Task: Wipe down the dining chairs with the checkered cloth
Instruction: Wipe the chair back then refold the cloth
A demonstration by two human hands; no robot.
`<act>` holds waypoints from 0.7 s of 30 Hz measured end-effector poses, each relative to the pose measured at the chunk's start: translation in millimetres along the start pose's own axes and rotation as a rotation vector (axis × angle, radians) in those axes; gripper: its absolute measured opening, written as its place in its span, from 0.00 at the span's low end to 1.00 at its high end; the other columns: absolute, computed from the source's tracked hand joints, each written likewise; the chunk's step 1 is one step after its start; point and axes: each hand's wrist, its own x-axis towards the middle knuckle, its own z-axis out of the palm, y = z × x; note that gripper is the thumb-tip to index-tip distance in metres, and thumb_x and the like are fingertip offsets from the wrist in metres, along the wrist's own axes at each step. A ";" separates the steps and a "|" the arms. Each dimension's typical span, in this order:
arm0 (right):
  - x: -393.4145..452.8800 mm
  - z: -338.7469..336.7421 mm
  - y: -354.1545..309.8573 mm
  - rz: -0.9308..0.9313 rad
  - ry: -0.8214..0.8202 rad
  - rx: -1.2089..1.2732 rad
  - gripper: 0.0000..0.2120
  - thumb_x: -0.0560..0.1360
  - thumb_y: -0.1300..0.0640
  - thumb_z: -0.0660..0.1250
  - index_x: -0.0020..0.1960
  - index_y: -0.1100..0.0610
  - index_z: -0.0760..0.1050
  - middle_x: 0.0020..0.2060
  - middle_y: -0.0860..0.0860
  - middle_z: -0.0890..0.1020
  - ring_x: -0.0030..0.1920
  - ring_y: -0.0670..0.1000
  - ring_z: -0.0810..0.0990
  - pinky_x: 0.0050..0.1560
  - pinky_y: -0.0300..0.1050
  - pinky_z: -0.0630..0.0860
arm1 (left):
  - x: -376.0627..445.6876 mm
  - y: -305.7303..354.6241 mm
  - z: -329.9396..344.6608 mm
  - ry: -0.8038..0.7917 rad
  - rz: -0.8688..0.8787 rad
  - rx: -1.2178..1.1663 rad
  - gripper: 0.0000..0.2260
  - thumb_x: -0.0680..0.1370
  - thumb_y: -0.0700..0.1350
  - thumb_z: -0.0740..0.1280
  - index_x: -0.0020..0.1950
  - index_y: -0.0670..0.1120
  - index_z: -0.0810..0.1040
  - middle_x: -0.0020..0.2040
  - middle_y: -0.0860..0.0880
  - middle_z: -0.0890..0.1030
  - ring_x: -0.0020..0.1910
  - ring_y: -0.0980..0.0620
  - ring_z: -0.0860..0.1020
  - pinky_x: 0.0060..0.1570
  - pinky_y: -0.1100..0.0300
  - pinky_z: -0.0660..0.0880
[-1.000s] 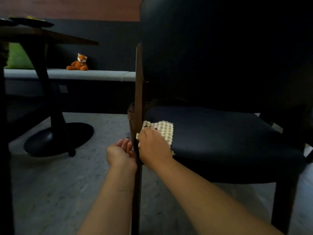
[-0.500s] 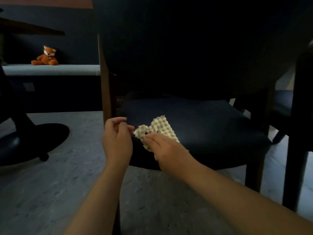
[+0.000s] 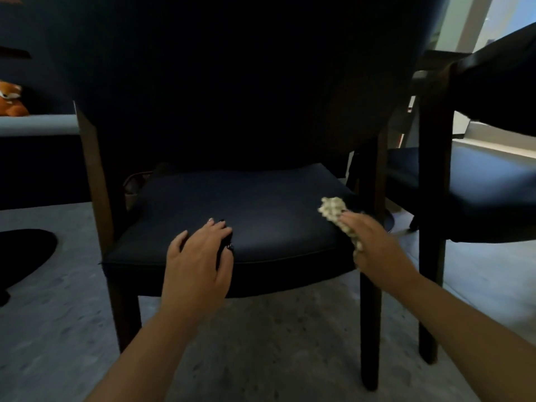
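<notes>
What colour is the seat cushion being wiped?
Dark navy blue; the seat cushion shows best in the head view.

Left hand (image 3: 200, 256) rests on the chair seat's (image 3: 261, 216) near edge; cloth (image 3: 336, 213) at its right corner under the right hand (image 3: 374, 245). Second chair (image 3: 475, 181) right, plush fox (image 3: 10, 100) far left.

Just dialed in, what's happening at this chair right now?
A person is wiping a dark dining chair. The right hand grips the bunched checkered cloth at the right front of the seat. The left hand rests flat on the seat's front edge. A second chair stands to the right.
</notes>
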 end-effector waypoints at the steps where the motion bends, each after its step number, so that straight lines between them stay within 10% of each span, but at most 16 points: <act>1: -0.9 -5.2 9.0 0.055 -0.007 0.035 0.28 0.68 0.82 0.59 0.67 0.68 0.69 0.66 0.65 0.71 0.68 0.65 0.69 0.71 0.58 0.62 | 0.8 -2.4 -1.4 -0.005 0.000 -0.009 0.17 0.80 0.43 0.64 0.69 0.46 0.75 0.71 0.50 0.74 0.72 0.59 0.64 0.75 0.54 0.53; 4: -3.7 -15.7 26.2 0.140 0.107 0.005 0.25 0.70 0.79 0.63 0.66 0.69 0.69 0.65 0.65 0.72 0.67 0.65 0.70 0.71 0.41 0.60 | 2.5 -15.5 -9.0 0.021 -0.047 -0.025 0.18 0.79 0.40 0.65 0.69 0.43 0.74 0.70 0.45 0.74 0.73 0.50 0.67 0.74 0.50 0.59; 11: -31.3 21.6 22.4 0.615 0.501 0.161 0.14 0.79 0.66 0.56 0.62 0.65 0.73 0.50 0.62 0.78 0.54 0.61 0.76 0.54 0.43 0.68 | -12.7 -67.7 -28.2 0.268 -0.445 -0.109 0.20 0.80 0.39 0.63 0.72 0.39 0.69 0.73 0.40 0.69 0.73 0.42 0.65 0.72 0.47 0.60; 15: -28.6 56.9 -27.4 0.820 0.574 0.346 0.25 0.81 0.64 0.53 0.77 0.58 0.55 0.72 0.59 0.66 0.71 0.57 0.65 0.71 0.52 0.62 | -20.7 -86.8 -29.7 0.381 -0.700 -0.349 0.18 0.82 0.43 0.59 0.72 0.42 0.69 0.67 0.41 0.73 0.66 0.43 0.71 0.66 0.45 0.68; 18: -28.7 60.7 -62.3 0.656 0.543 0.354 0.32 0.78 0.69 0.52 0.78 0.54 0.49 0.77 0.54 0.55 0.75 0.58 0.59 0.74 0.54 0.57 | -27.7 -96.1 -29.6 0.433 -0.830 -0.462 0.14 0.83 0.46 0.57 0.66 0.46 0.74 0.60 0.45 0.77 0.60 0.46 0.74 0.61 0.46 0.72; 21: -20.0 68.2 -116.7 0.114 0.431 0.338 0.31 0.74 0.71 0.53 0.76 0.63 0.54 0.76 0.59 0.57 0.74 0.60 0.58 0.73 0.58 0.57 | -31.9 -106.4 -28.4 0.460 -0.960 -0.532 0.09 0.82 0.46 0.59 0.56 0.47 0.77 0.53 0.45 0.78 0.54 0.46 0.76 0.51 0.51 0.73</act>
